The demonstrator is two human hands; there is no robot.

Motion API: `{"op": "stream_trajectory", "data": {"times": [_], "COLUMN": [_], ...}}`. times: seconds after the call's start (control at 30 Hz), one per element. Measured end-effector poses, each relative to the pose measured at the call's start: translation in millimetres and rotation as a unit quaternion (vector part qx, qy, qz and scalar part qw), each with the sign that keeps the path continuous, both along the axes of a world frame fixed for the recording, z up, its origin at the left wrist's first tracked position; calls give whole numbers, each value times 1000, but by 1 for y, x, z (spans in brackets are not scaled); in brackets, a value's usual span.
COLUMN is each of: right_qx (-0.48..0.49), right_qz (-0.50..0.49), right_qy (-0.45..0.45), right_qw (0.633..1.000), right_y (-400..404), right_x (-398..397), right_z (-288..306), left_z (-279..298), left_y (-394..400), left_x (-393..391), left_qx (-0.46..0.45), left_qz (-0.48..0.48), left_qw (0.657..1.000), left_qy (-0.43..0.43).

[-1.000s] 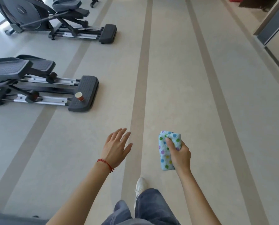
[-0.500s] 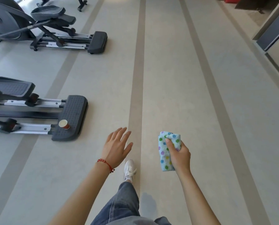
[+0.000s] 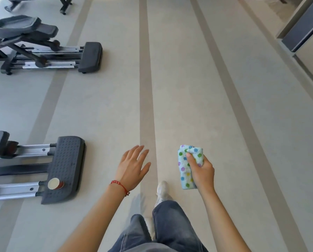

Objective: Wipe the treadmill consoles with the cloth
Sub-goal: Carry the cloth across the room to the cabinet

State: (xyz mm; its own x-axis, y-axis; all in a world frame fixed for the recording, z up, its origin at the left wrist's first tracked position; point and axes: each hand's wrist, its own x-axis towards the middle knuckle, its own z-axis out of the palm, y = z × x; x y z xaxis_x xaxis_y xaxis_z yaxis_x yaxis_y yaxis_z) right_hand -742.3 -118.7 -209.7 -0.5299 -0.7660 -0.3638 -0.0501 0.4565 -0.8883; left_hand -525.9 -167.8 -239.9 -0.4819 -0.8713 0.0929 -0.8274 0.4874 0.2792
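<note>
My right hand [image 3: 201,171] grips a folded white cloth with coloured dots [image 3: 184,168], held out in front of me at waist height over the floor. My left hand [image 3: 132,166] is held out empty with fingers spread, a red bead bracelet on its wrist. No treadmill console is in view. My legs in blue jeans and a white shoe [image 3: 162,191] show below, mid-step on the beige floor.
Two exercise machines stand on the left: the near one's dark rear footplate [image 3: 64,170] carries a paper cup [image 3: 54,183], the far one [image 3: 43,51] lies further ahead. Darker stripes [image 3: 145,88] run along the floor. A wall base and grey panel [image 3: 301,31] sit at right.
I have walked forward: both machines and the cup have slid down and nearer in view. My hands keep the same pose, the cloth still in the right one.
</note>
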Motion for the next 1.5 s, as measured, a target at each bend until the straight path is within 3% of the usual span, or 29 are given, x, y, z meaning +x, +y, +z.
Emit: {"op": "stream_trajectory", "data": {"times": [0.63, 1.13, 1.5], "right_qx": [-5, -2, 2], "right_qz": [7, -60, -80], "right_qy": [-16, -8, 21], "right_qw": [1000, 998, 997], "right_y": [-388, -699, -874], "right_x": [-98, -174, -269], "right_z": [-3, -3, -10], "left_z": [-6, -4, -19], "left_y": [-397, -745, -926], "left_x": [-102, -197, -294], "left_qx": [-8, -26, -2], "left_qz": [5, -86, -121], "left_qw": [1000, 996, 992], "left_qy": [-15, 28, 30]}}
